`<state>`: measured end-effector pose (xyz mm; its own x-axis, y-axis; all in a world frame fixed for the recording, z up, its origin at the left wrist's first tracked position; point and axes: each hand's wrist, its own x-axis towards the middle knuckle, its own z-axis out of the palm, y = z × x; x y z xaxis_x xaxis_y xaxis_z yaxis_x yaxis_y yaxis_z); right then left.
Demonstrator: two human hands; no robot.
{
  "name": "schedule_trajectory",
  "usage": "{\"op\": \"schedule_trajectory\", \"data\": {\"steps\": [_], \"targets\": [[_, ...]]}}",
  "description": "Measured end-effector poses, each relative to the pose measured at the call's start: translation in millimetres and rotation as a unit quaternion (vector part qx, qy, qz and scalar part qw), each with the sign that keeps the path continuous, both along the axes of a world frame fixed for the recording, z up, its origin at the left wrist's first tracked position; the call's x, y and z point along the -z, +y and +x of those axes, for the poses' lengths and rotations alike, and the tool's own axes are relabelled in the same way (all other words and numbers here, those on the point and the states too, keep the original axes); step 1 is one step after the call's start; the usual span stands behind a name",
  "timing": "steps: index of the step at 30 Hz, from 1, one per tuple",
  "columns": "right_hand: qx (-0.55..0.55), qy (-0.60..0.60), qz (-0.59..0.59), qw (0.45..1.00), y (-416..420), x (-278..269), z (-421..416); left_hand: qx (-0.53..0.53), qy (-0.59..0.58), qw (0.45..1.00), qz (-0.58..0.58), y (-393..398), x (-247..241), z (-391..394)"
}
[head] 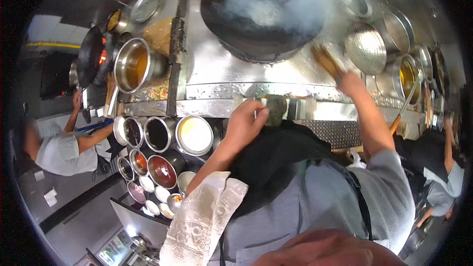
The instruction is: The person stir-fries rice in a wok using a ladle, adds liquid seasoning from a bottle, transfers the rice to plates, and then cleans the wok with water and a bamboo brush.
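Observation:
My right hand (350, 83) grips a bamboo wok brush (325, 60). Its bristle end rests over the steel stovetop (218, 70), just right of a large black wok (236, 26). White smoke or steam drifts over the wok and blurs part of its inside. Curled in front of my body, my left hand (245, 120) hovers by the stove's front edge, with nothing visible in its fingers. A pale patterned towel (199, 221) is draped over my left forearm. A perforated steel strainer (366, 50) lies to the right of the brush.
On the left stand sauce pots, including one with white contents (194, 135) and one with red sauce (162, 171). A steel pot of brown liquid (135, 68) sits nearby. At right, a ladle (404, 99) leans in a pot of yellow liquid (406, 77). Two other people work at the sides.

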<state>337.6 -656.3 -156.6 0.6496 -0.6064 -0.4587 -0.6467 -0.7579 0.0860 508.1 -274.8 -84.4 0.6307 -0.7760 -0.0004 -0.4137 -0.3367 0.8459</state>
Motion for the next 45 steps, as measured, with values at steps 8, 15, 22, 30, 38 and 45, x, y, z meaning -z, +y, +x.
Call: {"op": "schedule_trajectory", "data": {"steps": [8,15,22,30,38,45], "targets": [[0.102,-0.246,0.043,0.963,11.5,-149.2,-43.7,0.019,-0.354,0.93,-0.091,-108.2,25.6,63.3],[-0.154,-0.074,0.091,0.981,32.6,-179.6,157.8,0.032,-0.391,0.918,-0.06,-123.3,48.3,70.7],[-0.167,-0.127,0.025,0.977,-8.5,-43.5,314.5,0.054,-0.37,0.926,-0.045,-129.8,29.9,67.6],[-0.224,0.016,-0.009,0.974,3.0,-125.2,244.7,0.034,-0.335,0.941,-0.039,-118.4,25.3,76.3],[-0.168,-0.142,0.067,0.973,52.1,-61.7,305.5,0.027,-0.344,0.937,-0.047,-127.2,35.3,77.6],[-0.059,-0.29,0.099,0.95,24.6,-117.1,131.6,-0.045,-0.263,0.953,-0.14,-69.2,17.2,51.4]]}}
